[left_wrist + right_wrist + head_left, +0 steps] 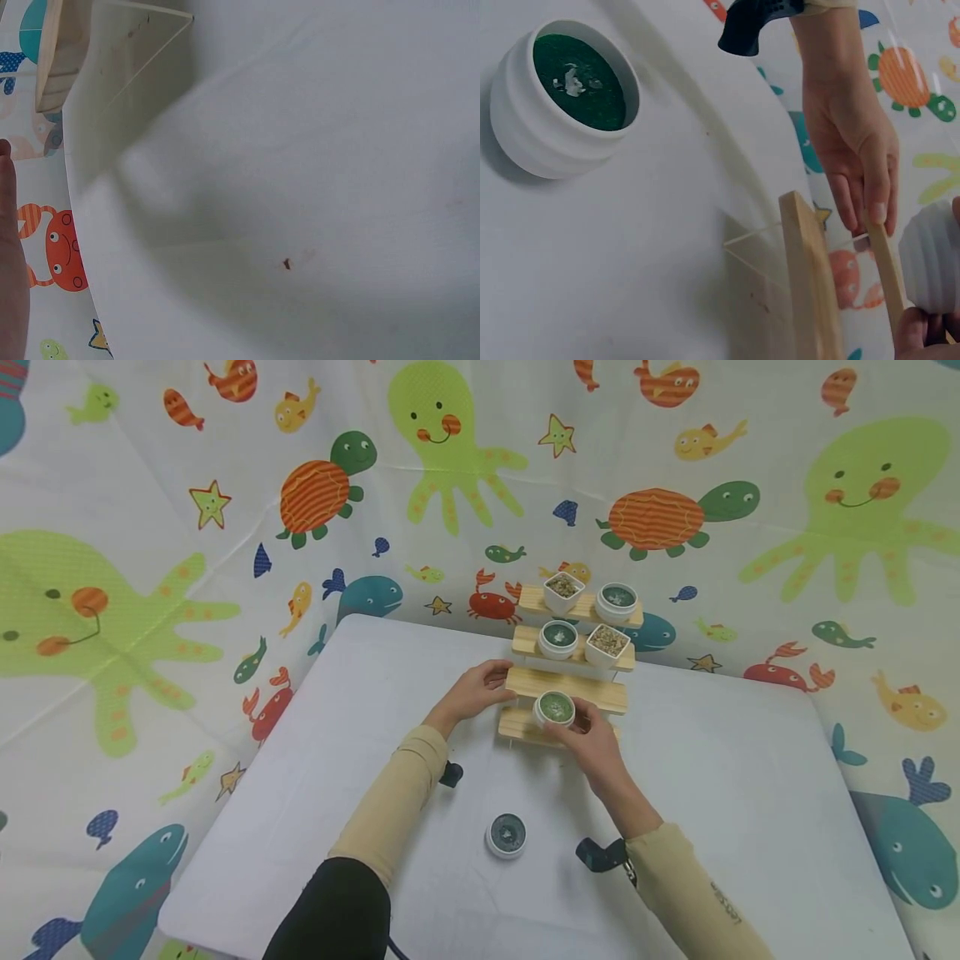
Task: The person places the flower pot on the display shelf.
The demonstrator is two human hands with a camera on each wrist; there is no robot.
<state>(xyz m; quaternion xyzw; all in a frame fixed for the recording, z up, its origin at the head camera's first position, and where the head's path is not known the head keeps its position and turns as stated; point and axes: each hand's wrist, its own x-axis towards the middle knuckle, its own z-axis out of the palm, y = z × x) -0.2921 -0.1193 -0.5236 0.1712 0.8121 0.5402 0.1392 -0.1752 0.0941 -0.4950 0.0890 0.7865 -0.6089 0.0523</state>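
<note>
A small wooden display rack (570,687) with stepped boards on clear side supports stands at the back of the table. My left hand (474,693) holds the left end of its second-lowest board; in the right wrist view, the thumb of that left hand (855,142) lies on the board's edge. My right hand (597,750) grips a round white pot with green filling (555,708) at the lowest board. Whether the pot's base touches the board is hidden. Nearer me, another white ribbed pot with dark green filling (507,836) sits on the table.
On the upper two boards are two round pots (617,600) (558,638) and two square white pots (563,592) (607,645) with brownish contents. A white cloth covers the table (315,793). Behind hangs a sea-animal printed curtain (480,552).
</note>
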